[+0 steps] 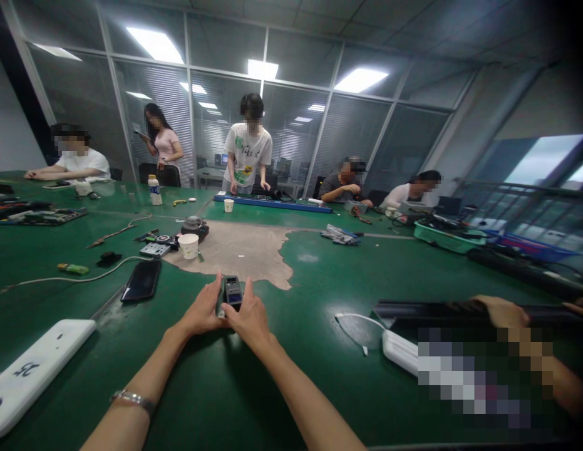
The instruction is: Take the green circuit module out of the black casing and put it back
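Left hand point(205, 308), right hand point(251, 318) flanking a box point(233, 291), likely steadying it.
Fingers point(218, 284) outstretched; whether clamped, I can't tell.

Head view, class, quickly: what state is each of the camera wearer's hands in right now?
Left hand: open, beside the small dark device.
Right hand: at the device's near end; whether it grips cannot be told.
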Available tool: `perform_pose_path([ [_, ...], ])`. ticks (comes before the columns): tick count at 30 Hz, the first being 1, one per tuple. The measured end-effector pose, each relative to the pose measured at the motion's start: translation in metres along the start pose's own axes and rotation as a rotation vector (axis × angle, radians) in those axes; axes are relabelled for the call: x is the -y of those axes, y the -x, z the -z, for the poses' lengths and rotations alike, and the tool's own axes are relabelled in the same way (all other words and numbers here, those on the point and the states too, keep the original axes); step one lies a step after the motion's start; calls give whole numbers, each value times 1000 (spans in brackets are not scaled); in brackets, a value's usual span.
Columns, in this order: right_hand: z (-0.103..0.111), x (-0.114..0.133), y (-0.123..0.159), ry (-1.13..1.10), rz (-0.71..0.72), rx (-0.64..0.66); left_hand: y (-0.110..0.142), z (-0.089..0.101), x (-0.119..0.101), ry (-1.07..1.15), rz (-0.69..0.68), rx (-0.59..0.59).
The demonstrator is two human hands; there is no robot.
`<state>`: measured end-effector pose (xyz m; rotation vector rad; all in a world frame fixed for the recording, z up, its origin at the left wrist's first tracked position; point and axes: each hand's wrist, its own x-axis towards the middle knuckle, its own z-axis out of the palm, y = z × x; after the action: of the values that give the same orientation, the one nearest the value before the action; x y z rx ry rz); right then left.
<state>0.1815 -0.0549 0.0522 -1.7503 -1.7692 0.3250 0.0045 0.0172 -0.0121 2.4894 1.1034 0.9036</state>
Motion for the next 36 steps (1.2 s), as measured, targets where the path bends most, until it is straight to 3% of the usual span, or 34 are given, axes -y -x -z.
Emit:
perform_pose_path([
  [5,-7,4,-2,2,1,-41,0,-1,1,-5,14,3],
  [10,12,6,-7,-107,5,-121,-1,1,-1,18,38,-6],
  [14,30,-7,-10,-128,3,-216,0,2,-2,8,58,6],
  [17,34,-24,-7,-98,-46,-215,0,3,-4,5,59,11],
  [27,19,-48,7,-63,-101,-126,1,4,-5,4,58,25],
  [36,10,-64,8,-78,-43,-184,2,4,-6,-9,70,50],
])
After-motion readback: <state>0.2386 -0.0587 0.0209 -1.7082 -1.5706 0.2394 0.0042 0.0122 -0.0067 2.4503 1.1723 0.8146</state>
